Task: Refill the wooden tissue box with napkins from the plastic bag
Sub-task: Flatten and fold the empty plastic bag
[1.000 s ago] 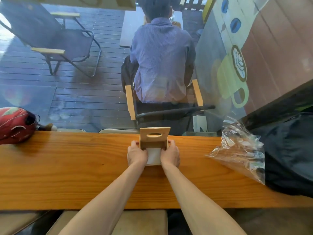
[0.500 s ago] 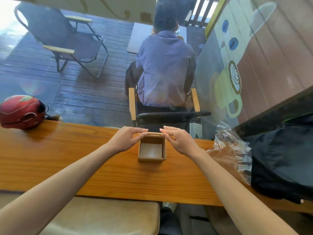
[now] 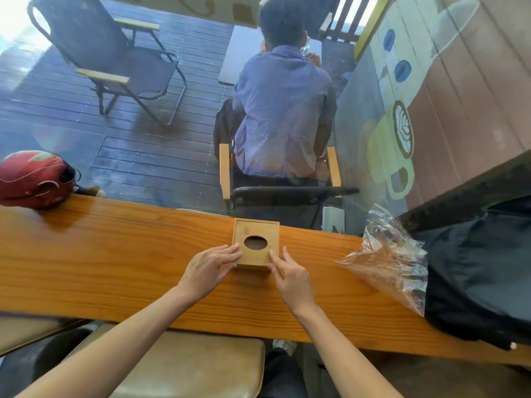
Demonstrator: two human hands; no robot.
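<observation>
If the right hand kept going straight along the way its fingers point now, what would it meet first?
The right hand points up and slightly left; its fingertips already touch the near right corner of the wooden tissue box, so it would likely push against that.

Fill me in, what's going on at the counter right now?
A person has both hands on the wooden tissue box, which sits on the wooden counter with its oval-slot lid on top. The left hand touches the box's near left corner and the right hand its near right corner, fingers extended. The plastic bag lies untouched to the right, against a dark bag. No napkin shows through the slot.
</observation>
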